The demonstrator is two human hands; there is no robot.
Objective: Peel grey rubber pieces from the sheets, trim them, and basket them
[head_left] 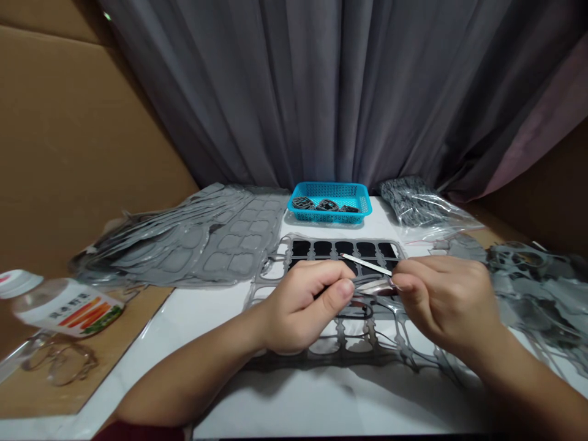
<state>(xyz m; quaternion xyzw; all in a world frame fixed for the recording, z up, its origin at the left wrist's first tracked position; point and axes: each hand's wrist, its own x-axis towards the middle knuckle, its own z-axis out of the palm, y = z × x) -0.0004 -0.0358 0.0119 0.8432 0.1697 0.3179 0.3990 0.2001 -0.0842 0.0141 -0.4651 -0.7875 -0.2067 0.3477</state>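
Note:
My left hand [312, 303] is closed, thumb pressed over the fingers, on a thin grey moulded piece [362, 308] with a dark looped edge. Just to its right, my right hand [448, 300] is wrapped around what look like small scissors; their handles are hidden in the fist. Two pale blades [367, 264] spread apart toward the left, and the lower one meets the grey piece by my left fingertips. Beneath both hands lies a grey moulded sheet [321, 349] with rows of rounded openings, some showing black and some white.
Behind stands a blue basket [331, 215] holding several dark pieces. Stacked grey sheets [234, 245] lie left, with a labelled bottle [68, 309] and glasses [62, 361] nearer me. At right are a clear bag [418, 205] of dark pieces and a heap of grey scraps [537, 288].

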